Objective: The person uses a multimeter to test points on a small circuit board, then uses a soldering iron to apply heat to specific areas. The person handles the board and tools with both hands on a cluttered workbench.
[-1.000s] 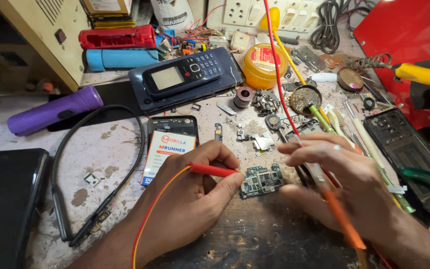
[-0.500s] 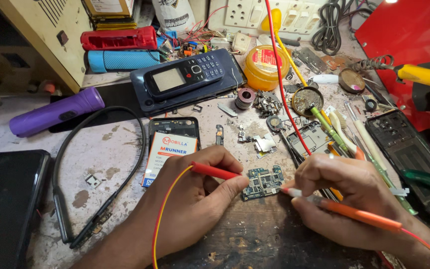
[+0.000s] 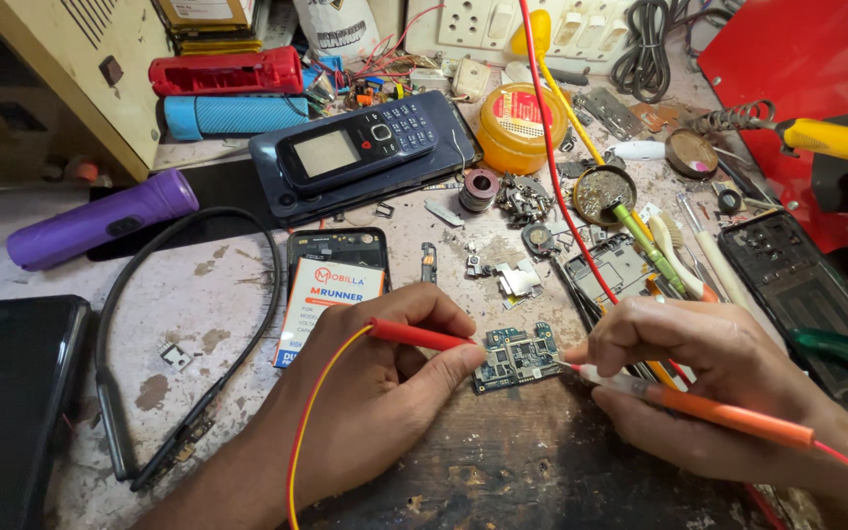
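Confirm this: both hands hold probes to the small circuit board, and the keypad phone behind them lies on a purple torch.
Not quite. In the head view the keypad phone lies on a dark flat device; the purple torch lies apart, to its left. Left hand and right hand do hold probes to the circuit board.

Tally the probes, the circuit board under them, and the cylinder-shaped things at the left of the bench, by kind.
Test probes: 2, a red probe in the left hand, an orange probe in the right hand
Circuit board: 1
Cylinders: 2, a purple torch, a blue cylinder
Total: 5
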